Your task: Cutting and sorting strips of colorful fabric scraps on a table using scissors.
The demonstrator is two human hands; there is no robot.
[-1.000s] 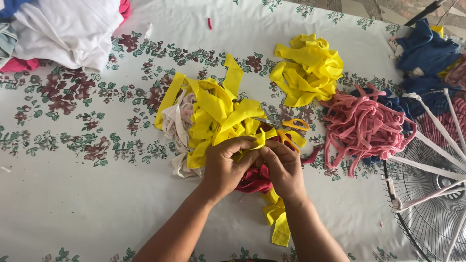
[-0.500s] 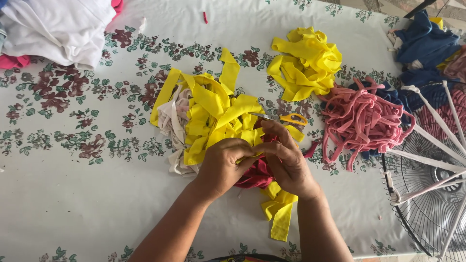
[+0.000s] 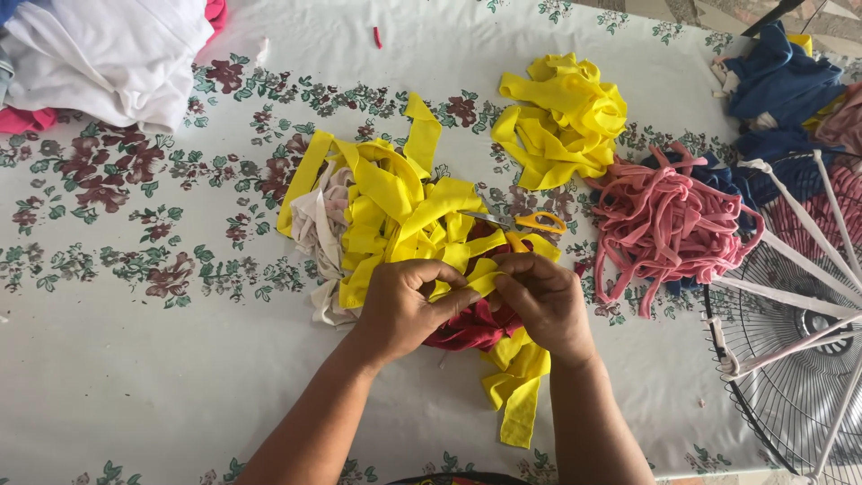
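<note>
Both hands meet over the middle of the flowered tabletop, left hand and right hand each with its grip pinching the same yellow fabric strip above a dark red cloth. A loose heap of yellow strips lies just behind them with orange-handled scissors on it, while a bundled yellow pile and a pink strip pile sit apart at right, so much looks sorted and the near heap remains. Against half a second ago, the hands hold nearly the same spot, fingers closed tighter on the strip.

Scissors blades under yellow strips
</note>
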